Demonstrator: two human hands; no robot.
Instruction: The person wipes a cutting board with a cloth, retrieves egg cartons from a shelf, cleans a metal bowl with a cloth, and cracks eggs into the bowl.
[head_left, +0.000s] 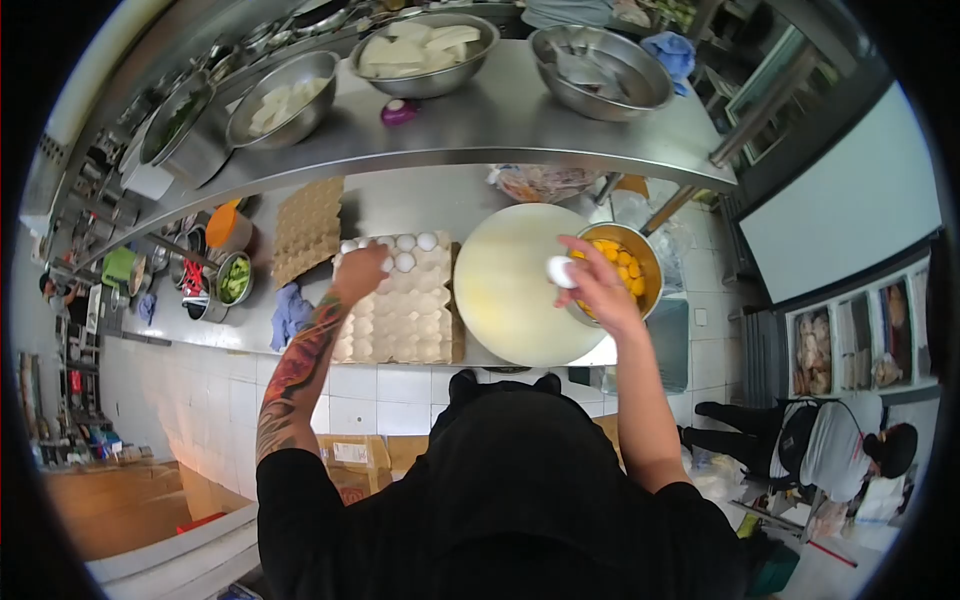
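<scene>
My right hand (602, 288) is closed around a white egg (563, 271), held above the right side of a round white board (520, 330). Just right of that hand stands a metal pot (655, 275) containing several cracked-out eggs with orange yolks (622, 262). On the left, my left hand (362, 272) is down at the far rows of a cardboard egg tray (400, 325). Its fingers curl at another white egg (388, 264), partly covering it. Several more eggs (406, 243) sit in that part of the tray, while the near cups hold none.
Another egg tray (306, 228) lies behind on the left, near a blue cloth (291, 314) and a pot of greens (234, 279). Above the counter, a metal shelf (450, 135) carries steel bowls (425, 85) and a purple onion (398, 110). A person (825, 445) stands at the right.
</scene>
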